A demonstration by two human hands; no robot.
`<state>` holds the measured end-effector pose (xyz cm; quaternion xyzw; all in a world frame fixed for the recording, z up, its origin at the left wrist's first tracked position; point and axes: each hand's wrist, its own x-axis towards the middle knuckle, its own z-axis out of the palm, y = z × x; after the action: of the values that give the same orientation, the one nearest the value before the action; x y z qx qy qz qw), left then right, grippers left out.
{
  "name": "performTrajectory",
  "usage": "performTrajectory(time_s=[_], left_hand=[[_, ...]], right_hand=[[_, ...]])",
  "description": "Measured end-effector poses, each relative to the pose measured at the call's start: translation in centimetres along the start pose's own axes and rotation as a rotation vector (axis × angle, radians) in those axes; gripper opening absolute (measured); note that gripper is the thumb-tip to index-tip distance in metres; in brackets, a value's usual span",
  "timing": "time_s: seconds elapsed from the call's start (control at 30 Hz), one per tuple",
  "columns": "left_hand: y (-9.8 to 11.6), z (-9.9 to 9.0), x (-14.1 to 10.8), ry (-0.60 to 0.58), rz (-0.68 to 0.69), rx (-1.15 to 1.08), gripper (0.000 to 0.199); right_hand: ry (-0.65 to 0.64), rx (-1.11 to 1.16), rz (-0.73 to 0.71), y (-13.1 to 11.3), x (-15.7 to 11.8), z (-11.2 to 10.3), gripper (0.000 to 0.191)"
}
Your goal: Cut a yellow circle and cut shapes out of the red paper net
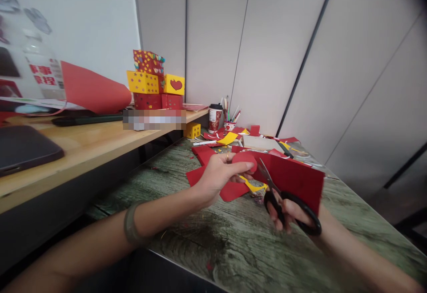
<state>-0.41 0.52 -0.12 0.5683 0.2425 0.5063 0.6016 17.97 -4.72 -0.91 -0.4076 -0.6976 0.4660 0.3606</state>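
My left hand (pixel 218 173) pinches a sheet of red paper (pixel 296 177) by a rounded part at its left end, thumb on top. The sheet stretches rightward, past the scissors. In my right hand (pixel 290 213) are scissors (pixel 270 178) with black handles, fingers through the loops. Their blades are parted a little and point up and left, close to the rounded red part; whether they touch the paper I cannot tell. Beneath my left hand lie more red paper pieces (pixel 233 191) and a yellow paper scrap (pixel 255 186) on the dark wood-grain table (pixel 180 226).
Red and yellow decorated boxes (pixel 147 83) are stacked on a wooden shelf (pixel 96 144) at left. Farther back stand a paper cup with a black lid (pixel 215 118) and a pen holder (pixel 230 125). Paper scraps (pixel 227 139) cover the table's far part. Grey panels (pixel 260 53) rise behind.
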Motion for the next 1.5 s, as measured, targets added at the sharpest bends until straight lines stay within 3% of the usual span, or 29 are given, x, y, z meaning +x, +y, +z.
performTrajectory(time_s=[0.23, 0.33, 0.43, 0.5, 0.57, 0.67, 0.77, 1.0, 1.1, 1.23, 1.5], left_hand=[[-0.4, -0.9, 1.3, 0.203, 0.12, 0.055, 0.02], [-0.9, -1.1, 1.7, 0.226, 0.226, 0.117, 0.023], [-1.3, -1.2, 1.6, 0.201, 0.318, 0.269, 0.017], [-1.3, -1.1, 1.4, 0.18, 0.307, 0.306, 0.012], [-1.2, -0.9, 1.2, 0.148, 0.255, 0.261, 0.012], [-0.9, -0.4, 0.8, 0.114, 0.196, 0.192, 0.015], [-0.7, -0.1, 0.6, 0.113, 0.172, 0.177, 0.014], [-0.8, 0.0, 0.3, 0.142, 0.118, 0.115, 0.016], [-0.9, 0.1, 0.2, 0.118, 0.108, 0.074, 0.015], [-1.2, 0.5, -0.1, 0.108, 0.093, 0.068, 0.014], [-1.1, 0.8, -0.6, -0.048, -0.019, -0.006, 0.012]], right_hand=[[-0.267, 0.268, 0.202, -0.1, -1.3, 1.0, 0.036], [-0.397, 0.372, 0.303, -0.8, -2.0, 1.5, 0.036], [-0.476, 0.426, 0.246, -1.4, -2.1, 1.6, 0.043], [-0.413, 0.437, 0.146, -1.4, -1.8, 1.3, 0.048], [-0.263, 0.428, 0.074, -0.9, -1.3, 1.1, 0.047], [-0.133, 0.328, 0.106, 0.0, -0.5, 0.7, 0.041], [-0.102, 0.197, 0.175, 0.5, 0.2, 0.6, 0.036], [-0.034, -0.014, 0.103, 0.1, 0.4, 0.4, 0.034], [-0.06, -0.046, 0.117, -0.1, 0.4, 0.5, 0.036], [0.009, -0.036, 0.116, -0.5, 0.4, 0.7, 0.036], [0.042, -0.11, 0.038, -0.6, 0.4, 0.3, 0.036]])
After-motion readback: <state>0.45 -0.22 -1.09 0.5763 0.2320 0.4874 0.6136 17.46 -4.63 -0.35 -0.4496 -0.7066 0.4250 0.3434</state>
